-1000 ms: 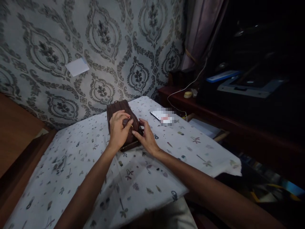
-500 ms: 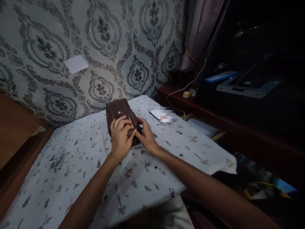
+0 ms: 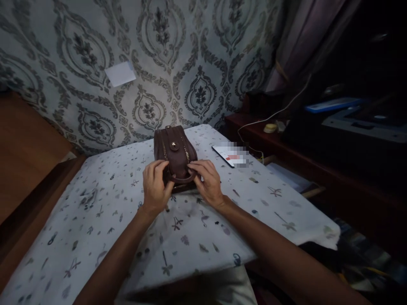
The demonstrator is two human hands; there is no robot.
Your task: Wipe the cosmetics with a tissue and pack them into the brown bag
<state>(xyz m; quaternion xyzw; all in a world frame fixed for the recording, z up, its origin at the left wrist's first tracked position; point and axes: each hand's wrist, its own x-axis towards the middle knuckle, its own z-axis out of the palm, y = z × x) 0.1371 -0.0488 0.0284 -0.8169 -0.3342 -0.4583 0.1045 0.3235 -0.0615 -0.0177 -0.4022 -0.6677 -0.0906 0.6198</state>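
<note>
A dark brown leather-like bag [image 3: 178, 148] lies on the patterned cloth in the head view. Two gold-toned zips run along its top, with a strap and round metal studs between them. At its near end curves a brown handle [image 3: 182, 180]. My left hand [image 3: 155, 184] grips the near left corner, thumb at the handle's left end and fingertips on the bag's edge. On the opposite corner, my right hand [image 3: 206, 180] pinches near the handle's right end and the right zip. The fingers partly hide both corners.
A phone [image 3: 224, 156] with a lit, partly blurred screen lies right of the bag. A white cable [image 3: 276, 113] trails over a dark red ledge [image 3: 233, 123] holding a small yellowish object [image 3: 270, 128]. A patterned wall [image 3: 127, 38] stands behind the cloth-covered table [image 3: 114, 212].
My left hand has moved off the bag's top to its near left corner, uncovering the strap and handle. The hands are further apart. The view has shifted a little left.
</note>
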